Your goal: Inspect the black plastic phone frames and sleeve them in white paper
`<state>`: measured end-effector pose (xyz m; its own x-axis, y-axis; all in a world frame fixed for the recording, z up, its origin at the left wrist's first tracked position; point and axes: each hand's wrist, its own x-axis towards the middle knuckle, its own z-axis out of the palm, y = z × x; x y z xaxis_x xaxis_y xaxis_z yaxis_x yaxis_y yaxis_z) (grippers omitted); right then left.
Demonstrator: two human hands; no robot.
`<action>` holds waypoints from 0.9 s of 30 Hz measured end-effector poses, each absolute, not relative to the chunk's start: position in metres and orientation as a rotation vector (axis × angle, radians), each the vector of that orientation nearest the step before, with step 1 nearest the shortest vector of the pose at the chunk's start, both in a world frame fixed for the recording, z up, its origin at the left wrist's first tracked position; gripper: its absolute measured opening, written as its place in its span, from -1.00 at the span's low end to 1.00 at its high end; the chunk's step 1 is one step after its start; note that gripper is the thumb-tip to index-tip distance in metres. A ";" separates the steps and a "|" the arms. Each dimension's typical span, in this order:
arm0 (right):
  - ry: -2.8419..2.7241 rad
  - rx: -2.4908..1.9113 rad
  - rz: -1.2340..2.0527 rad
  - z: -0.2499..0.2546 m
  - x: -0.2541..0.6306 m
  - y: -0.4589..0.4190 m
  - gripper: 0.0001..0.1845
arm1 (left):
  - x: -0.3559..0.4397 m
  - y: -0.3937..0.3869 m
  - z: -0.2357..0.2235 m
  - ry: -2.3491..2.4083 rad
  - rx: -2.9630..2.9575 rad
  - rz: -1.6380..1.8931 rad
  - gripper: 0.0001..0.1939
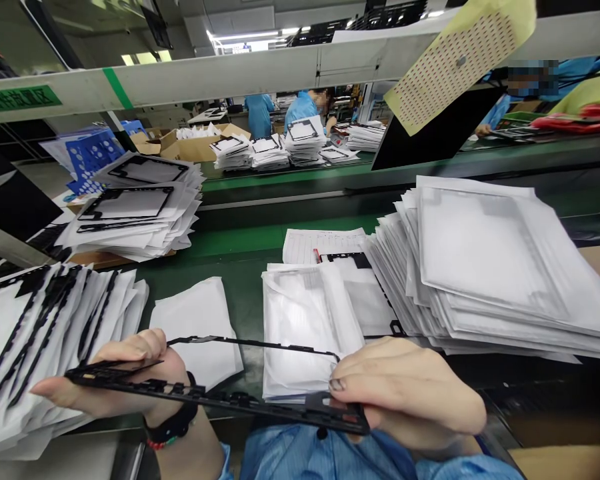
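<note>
I hold a thin black rectangular frame (215, 399) flat above the green table edge, between both hands. My left hand (125, 380) grips its left end, fingers curled around the bar, a dark band on the wrist. My right hand (410, 393) pinches its right corner, thumb on top. Just beyond the frame lie white plastic sleeves (305, 327) and a single white sheet (200, 327).
A fanned stack of white sheets with black frames (45, 333) lies at the left. A tall pile of white sleeves (490, 267) fills the right. Another pile (135, 207) sits at the back left. A printed paper (320, 245) lies mid-table. Co-workers in blue (303, 110) stand beyond the conveyor.
</note>
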<state>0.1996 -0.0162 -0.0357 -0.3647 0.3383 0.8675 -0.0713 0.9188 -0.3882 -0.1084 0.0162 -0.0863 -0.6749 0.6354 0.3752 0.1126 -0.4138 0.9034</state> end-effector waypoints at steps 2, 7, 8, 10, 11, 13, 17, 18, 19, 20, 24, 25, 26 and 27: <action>-1.905 -0.210 0.428 -0.037 0.199 -0.016 -0.75 | -0.103 0.016 -0.082 1.295 1.068 2.242 -0.20; -1.985 -0.314 0.543 -0.037 0.200 -0.011 -0.69 | -0.087 0.027 -0.069 1.278 1.139 2.297 -0.24; -2.046 -0.356 0.625 -0.037 0.201 -0.009 -0.65 | -0.085 0.032 -0.067 1.320 1.165 2.317 -0.24; -2.043 -0.452 0.923 -0.039 0.204 -0.002 -0.60 | -0.083 0.041 -0.065 1.396 1.219 2.338 -0.22; -1.921 -0.500 1.125 -0.041 0.206 0.003 -0.61 | -0.082 0.044 -0.067 1.426 1.238 2.327 -0.20; -1.558 -0.553 1.429 -0.045 0.210 0.012 -0.62 | -0.078 0.045 -0.073 1.490 1.269 2.243 -0.07; -1.211 -0.564 1.553 -0.054 0.212 0.027 -0.67 | -0.059 0.023 -0.090 1.496 1.205 1.950 0.02; -1.177 -0.563 1.577 -0.055 0.211 0.029 -0.69 | -0.052 0.016 -0.092 1.416 1.158 1.817 -0.09; -1.149 -0.560 1.609 -0.055 0.209 0.029 -0.71 | -0.047 0.010 -0.092 1.298 1.056 1.671 -0.24; -1.119 -0.549 1.659 -0.055 0.207 0.029 -0.73 | -0.042 0.006 -0.090 1.167 0.913 1.531 -0.41; -0.930 -0.344 1.960 -0.050 0.203 0.015 -0.83 | -0.035 0.006 -0.066 0.864 0.369 1.293 -0.68; -0.886 -0.261 2.007 -0.050 0.204 0.009 -0.80 | -0.035 0.009 -0.060 0.852 0.317 1.299 -0.64; -0.860 -0.184 2.023 -0.052 0.205 0.004 -0.71 | -0.035 0.011 -0.054 0.848 0.294 1.299 -0.58; -0.856 -0.129 2.010 -0.054 0.207 -0.002 -0.62 | -0.035 0.011 -0.049 0.829 0.250 1.291 -0.53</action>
<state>0.2066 -0.0016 -0.0541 -0.5735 0.7854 0.2330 -0.7123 -0.3376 -0.6153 -0.0345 0.0114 -0.0493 0.0422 0.9147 -0.4018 -0.7462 0.2963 0.5962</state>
